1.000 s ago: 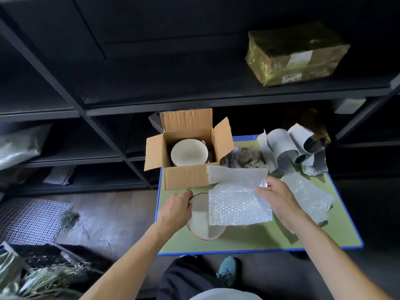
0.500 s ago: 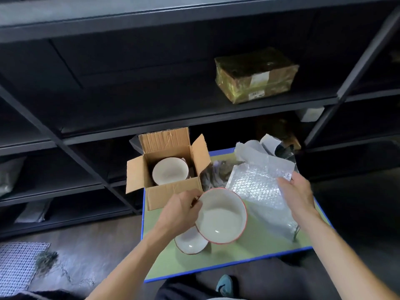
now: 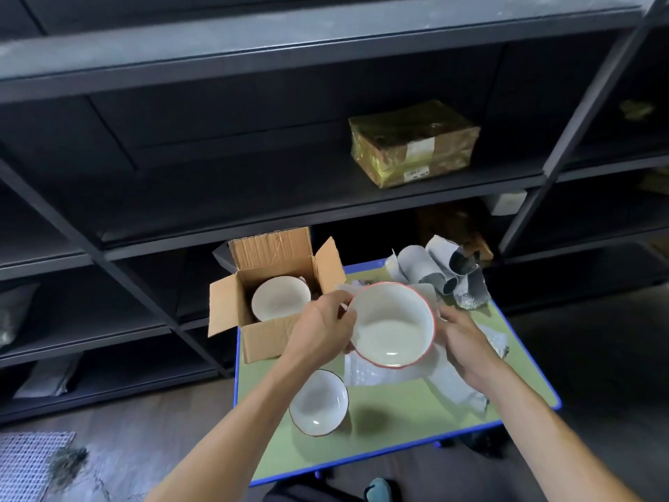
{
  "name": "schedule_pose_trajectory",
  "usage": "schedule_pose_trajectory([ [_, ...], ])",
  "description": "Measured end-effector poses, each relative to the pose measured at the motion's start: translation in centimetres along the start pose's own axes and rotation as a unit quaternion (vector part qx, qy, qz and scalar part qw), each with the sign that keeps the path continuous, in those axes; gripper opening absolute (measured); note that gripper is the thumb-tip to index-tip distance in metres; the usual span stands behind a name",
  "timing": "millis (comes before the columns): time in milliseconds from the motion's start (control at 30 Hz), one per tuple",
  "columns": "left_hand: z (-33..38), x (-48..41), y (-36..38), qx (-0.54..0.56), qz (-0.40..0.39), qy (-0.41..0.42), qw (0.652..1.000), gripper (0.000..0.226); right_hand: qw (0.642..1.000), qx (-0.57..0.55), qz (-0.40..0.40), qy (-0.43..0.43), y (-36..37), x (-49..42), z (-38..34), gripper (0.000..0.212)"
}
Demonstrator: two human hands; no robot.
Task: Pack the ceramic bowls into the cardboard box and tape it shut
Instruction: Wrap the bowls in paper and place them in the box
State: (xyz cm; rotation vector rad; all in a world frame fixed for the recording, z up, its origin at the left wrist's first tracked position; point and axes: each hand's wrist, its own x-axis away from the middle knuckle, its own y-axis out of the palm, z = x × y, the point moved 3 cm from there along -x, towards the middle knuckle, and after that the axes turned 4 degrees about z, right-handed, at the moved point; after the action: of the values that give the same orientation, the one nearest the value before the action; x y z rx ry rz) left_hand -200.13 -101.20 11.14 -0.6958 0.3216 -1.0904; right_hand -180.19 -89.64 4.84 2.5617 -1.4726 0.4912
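A white bowl with a red rim (image 3: 392, 324) is held up above the table, tilted toward me. My left hand (image 3: 322, 326) grips its left rim. At the bowl's right side my right hand (image 3: 461, 338) holds a sheet of bubble wrap (image 3: 391, 375) that hangs under the bowl. A second white bowl with a dark rim (image 3: 318, 402) sits on the table. The open cardboard box (image 3: 264, 338) stands at the table's back left with another white bowl (image 3: 280, 297) inside.
The small green table with a blue edge (image 3: 398, 429) stands before dark metal shelves (image 3: 253, 219). Rolled grey padding sheets (image 3: 441, 273) lie at its back right. A wrapped parcel (image 3: 412, 143) sits on a shelf above. A wire mesh panel (image 3: 29, 461) lies on the floor at left.
My left hand lifted the red-rimmed bowl off the dark-rimmed one and raised it. My right hand brought the bubble wrap in under the bowl. The view tilted upward.
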Motion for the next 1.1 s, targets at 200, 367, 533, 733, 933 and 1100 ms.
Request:
schedule_pose_trajectory([
  [200,-0.4,0.7,-0.5,0.022,-0.003,-0.023,0.999,0.015,0.995,-0.043,-0.093,0.017,1.5,1.7,-2.1,0.047],
  [367,-0.8,0.8,-1.9,0.046,0.023,-0.023,0.998,0.012,0.993,-0.040,-0.108,0.006,2.6,1.8,-3.2,0.048],
  [533,-1.8,0.4,-3.7,0.138,0.061,-0.043,0.988,0.016,0.992,-0.063,-0.105,-0.013,4.1,1.4,-4.9,0.032],
  [733,-6.0,-0.1,-4.9,0.262,0.008,-0.144,0.954,0.077,0.989,-0.077,-0.125,-0.005,7.2,0.4,-6.8,0.026],
  [933,-8.6,0.7,-6.8,0.342,0.008,-0.158,0.926,0.065,0.987,-0.062,-0.146,0.021,11.5,-1.0,-6.1,0.040],
  [1100,-10.6,0.2,-9.0,0.314,0.048,-0.144,0.937,0.029,0.988,-0.036,-0.142,0.046,14.9,-2.6,-5.8,0.025],
])
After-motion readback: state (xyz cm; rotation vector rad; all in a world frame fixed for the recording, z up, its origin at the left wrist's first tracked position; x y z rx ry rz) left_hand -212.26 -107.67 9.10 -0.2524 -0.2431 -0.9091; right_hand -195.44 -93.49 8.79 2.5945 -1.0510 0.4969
